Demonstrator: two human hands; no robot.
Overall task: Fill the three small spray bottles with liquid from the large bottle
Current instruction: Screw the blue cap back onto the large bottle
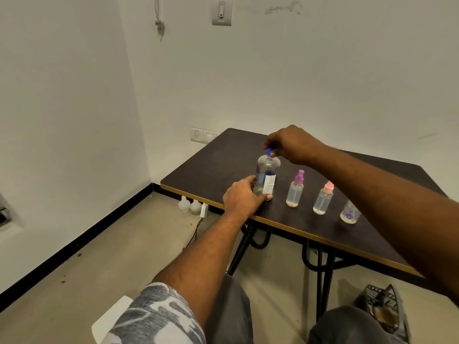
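Fingers (pixel 272 153) of the right hand (pixel 291 144) pinch the small blue plastic cap (pixel 269 151) on top of the large clear plastic bottle (pixel 267 177). The fingers are closed tight on the cap from above. The left hand (pixel 242 198) wraps around the bottom part of the same bottle, with the thumb in front and the other fingers behind, so it is closed on the bottle too. The big bottle stands straight up near the left front edge of the dark brown table (pixel 213 167). It has a white and blue label, and only a little liquid shows at the bottom. To the right of it, three small bottles stand in a row along the front of the table, each a bit apart from the next. First comes the small clear spray bottle with the purple top (pixel 295 189). Next is the small clear spray bottle with the pink top (pixel 323 199). Last is the small clear bottle with purple flowers on it (pixel 349 213), and the right arm hides its top. All three have clear liquid inside. Under the table edge, on the floor by the white wall, sit two small white jugs (pixel 190 206). A grey and white patterned sleeve (pixel 159 316) covers the upper left arm.
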